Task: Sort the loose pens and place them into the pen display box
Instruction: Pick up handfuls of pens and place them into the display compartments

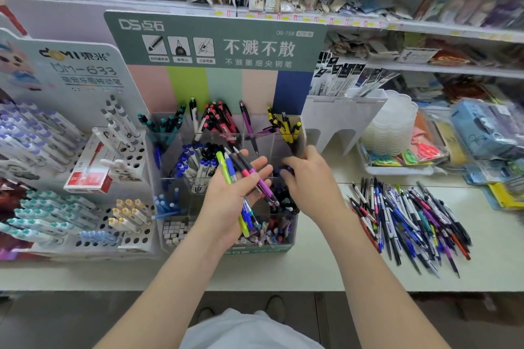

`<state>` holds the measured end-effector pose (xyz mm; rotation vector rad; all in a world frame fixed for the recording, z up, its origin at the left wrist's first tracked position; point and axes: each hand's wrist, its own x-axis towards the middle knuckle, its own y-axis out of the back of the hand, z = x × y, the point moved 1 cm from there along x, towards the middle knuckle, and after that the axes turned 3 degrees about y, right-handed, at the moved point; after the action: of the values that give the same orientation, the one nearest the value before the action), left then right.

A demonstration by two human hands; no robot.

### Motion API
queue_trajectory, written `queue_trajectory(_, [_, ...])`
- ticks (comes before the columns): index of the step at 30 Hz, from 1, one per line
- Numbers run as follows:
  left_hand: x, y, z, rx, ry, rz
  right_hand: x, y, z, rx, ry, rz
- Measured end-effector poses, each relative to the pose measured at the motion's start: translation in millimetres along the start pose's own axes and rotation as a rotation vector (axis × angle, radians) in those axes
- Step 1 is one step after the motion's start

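While the left hand [235, 193] clasps pens [249, 172] pointing boxward, the right hand [309, 178] is nearer the pen display box [256, 249]; curled, grip unclear.

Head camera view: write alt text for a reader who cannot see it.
A person's left hand holds several pens above a clear pen display box, while the right hand reaches into its right side. More loose pens lie on the counter to the right.

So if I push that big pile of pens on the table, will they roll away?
Some probably would: the pile of pens holds slim round barrels on a smooth flat table. Crossed ones may snag each other first. They look light.
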<state>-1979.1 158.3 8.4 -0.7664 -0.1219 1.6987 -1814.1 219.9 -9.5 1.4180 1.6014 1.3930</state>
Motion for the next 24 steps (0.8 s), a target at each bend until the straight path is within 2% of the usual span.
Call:
queue_trajectory(2, [-0.4, 1.6, 0.8, -0.006, -0.004, -0.006, -3.5, 4.6, -7.1, -0.039, -0.038, 0.114])
queue_trajectory(4, [-0.7, 2.4, 1.8, -0.002, -0.02, -0.012, -16.4, 17.9, -18.4, 0.144, -0.082, 0.355])
queue_trajectory(5, [-1.5, 2.2, 3.0, 0.002, -0.03, -0.015, -24.5, 23.3, -23.8, 0.303, -0.099, 0.394])
queue_trajectory(6, [-2.4, 1.8, 4.5, 0.003, -0.04, -0.017, -32.3, 26.8, -29.6, 0.472, -0.121, 0.349])
queue_trajectory(8, [-4.8, 0.9, 7.3, 0.004, -0.052, -0.023, -45.2, 28.9, -44.4, 0.745, -0.155, 0.146])
queue_trajectory(10, [-6.6, 1.0, 9.4, 0.01, -0.064, -0.025, -54.8, 25.2, -54.7, 0.845, -0.115, 0.061])
queue_trajectory(14, [-7.4, 5.1, 12.8, 0.042, -0.106, 0.0, -58.3, 18.1, -59.5, 0.764, -0.064, 0.152])
queue_trajectory(18, [-8.1, 9.8, 22.1, 0.058, -0.132, 0.03, -43.2, 36.3, -56.4, 0.611, -0.054, 0.477])
queue_trajectory(21, [-8.0, 13.8, 30.5, 0.003, -0.107, 0.036, -18.0, 50.2, -53.7, 0.544, -0.043, 0.639])
queue_trajectory(24, [-8.5, 16.8, 36.3, -0.127, -0.032, 0.007, 19.9, 46.3, -46.5, 0.441, 0.004, 0.609])
